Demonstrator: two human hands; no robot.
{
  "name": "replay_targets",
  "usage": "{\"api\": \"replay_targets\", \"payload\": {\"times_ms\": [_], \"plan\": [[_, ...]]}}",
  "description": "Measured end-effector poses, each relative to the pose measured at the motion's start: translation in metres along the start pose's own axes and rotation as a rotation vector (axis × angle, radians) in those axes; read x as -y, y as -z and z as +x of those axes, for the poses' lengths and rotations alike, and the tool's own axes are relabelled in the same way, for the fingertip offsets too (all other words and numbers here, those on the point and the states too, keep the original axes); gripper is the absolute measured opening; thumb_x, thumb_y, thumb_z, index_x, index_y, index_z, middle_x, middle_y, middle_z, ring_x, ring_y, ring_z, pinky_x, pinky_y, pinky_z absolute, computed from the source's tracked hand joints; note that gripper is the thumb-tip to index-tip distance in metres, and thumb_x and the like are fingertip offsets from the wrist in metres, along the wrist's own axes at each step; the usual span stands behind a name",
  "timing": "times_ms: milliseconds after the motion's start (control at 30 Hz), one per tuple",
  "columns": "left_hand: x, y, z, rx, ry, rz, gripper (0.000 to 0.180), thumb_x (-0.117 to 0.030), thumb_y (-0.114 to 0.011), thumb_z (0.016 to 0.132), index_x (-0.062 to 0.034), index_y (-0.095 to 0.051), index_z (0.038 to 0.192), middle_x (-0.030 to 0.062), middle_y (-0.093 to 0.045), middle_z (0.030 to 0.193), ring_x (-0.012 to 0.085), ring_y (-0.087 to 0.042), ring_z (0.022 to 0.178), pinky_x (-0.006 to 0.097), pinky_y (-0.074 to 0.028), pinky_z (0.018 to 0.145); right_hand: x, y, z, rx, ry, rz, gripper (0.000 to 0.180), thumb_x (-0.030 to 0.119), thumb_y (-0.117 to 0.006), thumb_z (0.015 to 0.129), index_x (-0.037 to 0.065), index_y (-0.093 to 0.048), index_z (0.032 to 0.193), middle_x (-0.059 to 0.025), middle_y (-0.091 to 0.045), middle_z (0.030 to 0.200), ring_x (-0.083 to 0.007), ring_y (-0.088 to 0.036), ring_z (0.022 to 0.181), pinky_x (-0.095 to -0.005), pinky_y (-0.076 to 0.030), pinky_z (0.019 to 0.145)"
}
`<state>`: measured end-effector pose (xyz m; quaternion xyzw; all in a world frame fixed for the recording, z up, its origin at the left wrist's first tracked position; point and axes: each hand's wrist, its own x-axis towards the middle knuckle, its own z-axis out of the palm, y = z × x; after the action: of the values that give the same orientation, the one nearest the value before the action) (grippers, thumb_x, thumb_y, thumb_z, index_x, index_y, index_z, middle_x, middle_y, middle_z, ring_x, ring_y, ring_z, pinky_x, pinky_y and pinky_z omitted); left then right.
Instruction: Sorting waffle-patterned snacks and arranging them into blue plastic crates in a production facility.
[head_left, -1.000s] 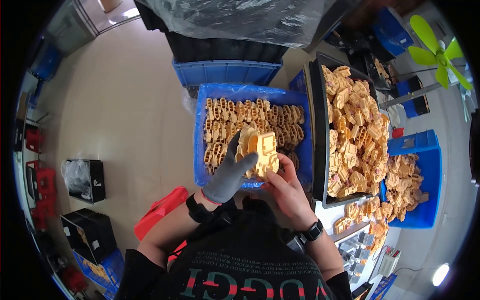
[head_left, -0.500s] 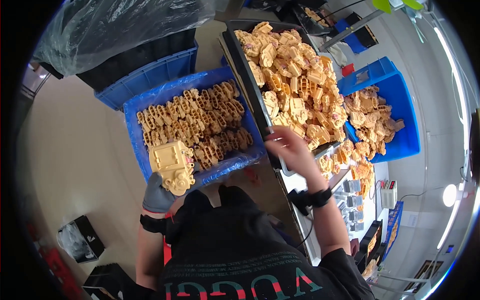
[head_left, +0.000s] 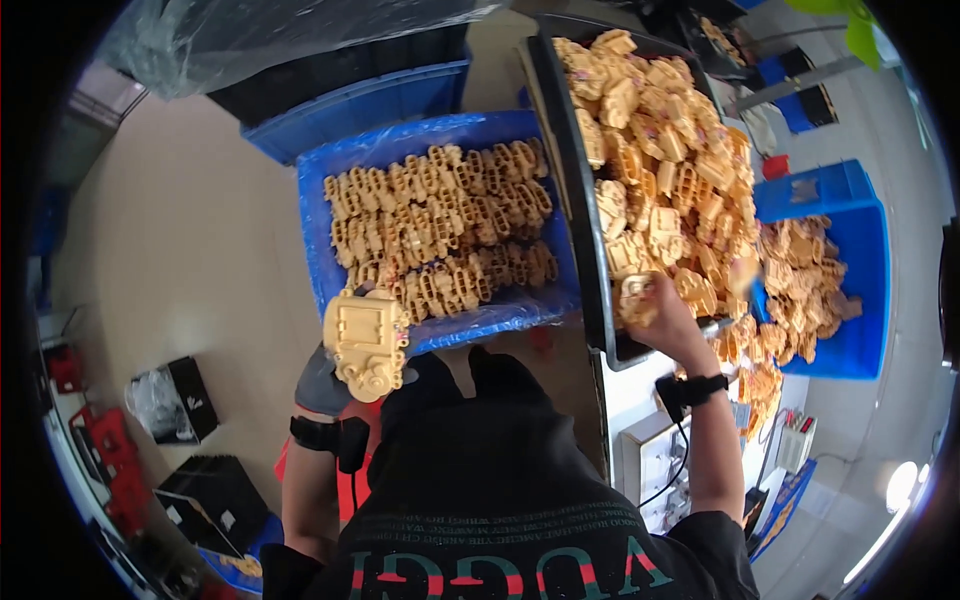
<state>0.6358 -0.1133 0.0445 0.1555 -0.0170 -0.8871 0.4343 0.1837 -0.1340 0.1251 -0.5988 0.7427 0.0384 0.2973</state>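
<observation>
My left hand (head_left: pixel 320 384), in a grey glove, is wrapped around a beige moulded plastic housing (head_left: pixel 366 342) with a rectangular recess and round bosses. It holds the part in front of the near left corner of a blue bin (head_left: pixel 312 225) lined with clear film. Similar beige housings (head_left: pixel 420 215) stand on edge in rows inside that bin. My bare right hand (head_left: pixel 676 328) is at the near end of a black tray (head_left: pixel 592 215) heaped with loose beige parts. Its fingers are closed on another beige plastic housing (head_left: pixel 638 298); the palm side is hidden.
A blue bin (head_left: pixel 870 270) of beige parts lies at the right, with more parts spilled beside it. Stacked crates (head_left: pixel 365 100) under plastic sheeting stand at the far left. A black box (head_left: pixel 185 400) sits on the floor, and a white-topped bench (head_left: pixel 625 385) runs along my right.
My right hand has reached farther right into the tray and closed on a part. My left hand still holds its housing. The whole view has shifted, with the bins now farther right.
</observation>
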Motion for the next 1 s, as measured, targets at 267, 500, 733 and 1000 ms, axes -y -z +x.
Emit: {"api": "replay_targets", "payload": {"times_ms": [267, 500, 733, 1000], "plan": [[0.027, 0.022, 0.029, -0.106, -0.045, 0.218, 0.067, -0.013, -0.058, 0.087, -0.0037, -0.027, 0.146, 0.0160, -0.036, 0.147, 0.0304, -0.044, 0.130, 0.045, -0.043, 0.104, 0.112, -0.006, -0.018, 0.108, 0.211, 0.932, 0.093, 0.018, -0.072, 0.079, 0.002, -0.011, 0.147, -0.0189, -0.045, 0.129, -0.0249, -0.050, 0.116, -0.0388, -0.041, 0.101], [0.028, -0.018, 0.061, -0.100, -0.072, 0.144, 0.076, -0.013, -0.062, 0.086, -0.0057, -0.021, 0.149, 0.0162, -0.038, 0.144, 0.0311, -0.045, 0.129, 0.044, -0.043, 0.103, 0.190, -0.045, -0.021, 0.230, 0.199, 0.933, 0.090, 0.019, -0.071, 0.085, 0.002, -0.007, 0.147, -0.0185, -0.042, 0.130, -0.0214, -0.048, 0.117, -0.0351, -0.041, 0.101], [0.029, -0.023, 0.073, -0.172, -0.218, 0.595, 0.089, -0.005, -0.071, 0.077, -0.0017, -0.017, 0.148, 0.0114, -0.039, 0.141, 0.0190, -0.041, 0.129, 0.033, -0.038, 0.105, 0.193, -0.068, -0.010, 0.236, 0.201, 0.930, 0.087, 0.020, -0.066, 0.090, -0.001, -0.004, 0.146, -0.0200, -0.038, 0.134, -0.0225, -0.046, 0.121, -0.0340, -0.040, 0.102], [0.028, -0.032, 0.077, -0.168, -0.207, 0.712, 0.087, -0.006, -0.066, 0.078, -0.0006, -0.015, 0.148, 0.0139, -0.037, 0.142, 0.0210, -0.039, 0.131, 0.033, -0.036, 0.107, 0.190, -0.071, -0.006, 0.239, 0.150, 1.016, 0.088, 0.023, -0.066, 0.090, 0.001, -0.002, 0.147, -0.0207, -0.037, 0.138, -0.0239, -0.045, 0.123, -0.0357, -0.040, 0.103]]}}
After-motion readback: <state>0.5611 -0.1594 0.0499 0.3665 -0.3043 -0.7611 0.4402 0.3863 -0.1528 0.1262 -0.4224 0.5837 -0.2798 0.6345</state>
